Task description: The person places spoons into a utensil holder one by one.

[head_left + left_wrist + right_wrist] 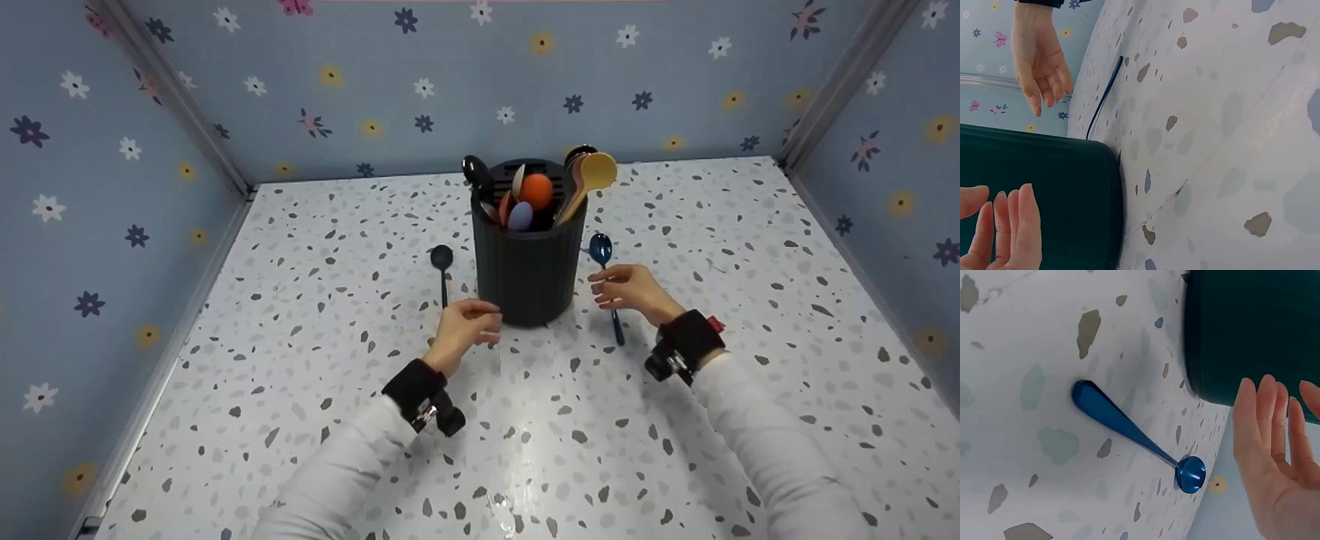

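Note:
A dark grey utensil holder (526, 277) stands upright between the two hands. My left hand (466, 331) hovers by its near left side, fingers loosely bent and nothing in them. Beside that hand lies a black spoon (442, 259), its handle partly hidden by the hand. On the other side, my right hand (631, 291) is held above a shiny blue spoon (601, 249), covering part of its handle in the head view. The right wrist view shows this blue spoon (1120, 423) whole on the table, apart from the relaxed fingers of the empty right hand (1280, 461).
Several utensils fill the holder, among them a yellow spoon (598, 172), an orange round head (536, 191), a lilac one (520, 216) and a black one (477, 172). The speckled white table (300, 360) meets flower-patterned walls (450, 82) at the back and sides.

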The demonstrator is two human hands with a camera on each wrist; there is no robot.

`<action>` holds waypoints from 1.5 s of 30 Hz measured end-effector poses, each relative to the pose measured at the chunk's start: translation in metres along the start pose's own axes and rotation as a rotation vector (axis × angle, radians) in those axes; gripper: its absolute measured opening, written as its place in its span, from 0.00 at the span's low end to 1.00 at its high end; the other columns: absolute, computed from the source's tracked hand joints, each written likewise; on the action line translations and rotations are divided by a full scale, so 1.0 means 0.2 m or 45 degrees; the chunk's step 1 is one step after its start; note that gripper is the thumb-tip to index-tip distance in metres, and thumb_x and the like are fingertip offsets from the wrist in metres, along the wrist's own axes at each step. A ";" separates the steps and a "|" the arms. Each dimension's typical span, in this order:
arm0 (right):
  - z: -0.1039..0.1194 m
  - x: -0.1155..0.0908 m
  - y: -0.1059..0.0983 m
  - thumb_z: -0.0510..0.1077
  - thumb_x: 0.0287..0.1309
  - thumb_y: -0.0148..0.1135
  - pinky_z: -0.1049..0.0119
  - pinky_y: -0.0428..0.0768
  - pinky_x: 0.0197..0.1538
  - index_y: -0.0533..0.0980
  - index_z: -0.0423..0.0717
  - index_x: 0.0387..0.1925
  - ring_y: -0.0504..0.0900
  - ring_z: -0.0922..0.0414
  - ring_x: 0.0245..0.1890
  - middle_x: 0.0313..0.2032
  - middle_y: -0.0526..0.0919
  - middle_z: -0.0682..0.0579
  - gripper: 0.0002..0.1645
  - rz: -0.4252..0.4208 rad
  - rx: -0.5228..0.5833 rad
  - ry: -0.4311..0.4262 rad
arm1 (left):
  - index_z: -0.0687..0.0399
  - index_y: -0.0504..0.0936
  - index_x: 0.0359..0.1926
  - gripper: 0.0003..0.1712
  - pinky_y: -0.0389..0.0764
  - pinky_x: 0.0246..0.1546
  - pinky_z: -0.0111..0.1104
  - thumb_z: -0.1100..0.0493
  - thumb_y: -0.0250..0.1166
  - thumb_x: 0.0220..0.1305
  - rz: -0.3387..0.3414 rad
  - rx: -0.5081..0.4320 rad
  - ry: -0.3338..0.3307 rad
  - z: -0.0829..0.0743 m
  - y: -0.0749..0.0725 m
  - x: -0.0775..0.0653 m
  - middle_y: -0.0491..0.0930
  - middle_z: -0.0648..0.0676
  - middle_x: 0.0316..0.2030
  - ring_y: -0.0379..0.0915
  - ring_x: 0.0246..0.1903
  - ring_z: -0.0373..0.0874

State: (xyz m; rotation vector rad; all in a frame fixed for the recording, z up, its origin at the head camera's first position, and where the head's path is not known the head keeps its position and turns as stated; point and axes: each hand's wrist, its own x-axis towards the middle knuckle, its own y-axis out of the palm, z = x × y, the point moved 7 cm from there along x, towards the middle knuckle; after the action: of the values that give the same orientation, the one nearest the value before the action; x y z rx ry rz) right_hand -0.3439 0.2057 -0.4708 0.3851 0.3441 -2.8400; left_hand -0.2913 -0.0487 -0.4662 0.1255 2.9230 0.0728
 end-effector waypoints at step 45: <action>-0.18 0.07 -0.11 0.31 0.39 0.60 0.73 0.75 0.17 0.77 0.27 0.35 0.71 0.63 0.11 0.16 0.75 0.50 0.16 -0.491 -0.520 0.069 | 0.76 0.72 0.42 0.13 0.82 0.34 0.37 0.71 0.56 0.55 0.120 -0.069 -0.115 0.18 0.14 -0.02 0.77 0.58 0.29 0.77 0.29 0.50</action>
State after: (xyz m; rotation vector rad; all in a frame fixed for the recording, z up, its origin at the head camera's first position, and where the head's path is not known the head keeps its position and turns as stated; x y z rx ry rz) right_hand -0.3543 0.2323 -0.5037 0.3388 1.0925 -3.0116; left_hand -0.2771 -0.0203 -0.4994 0.2507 2.8212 0.1563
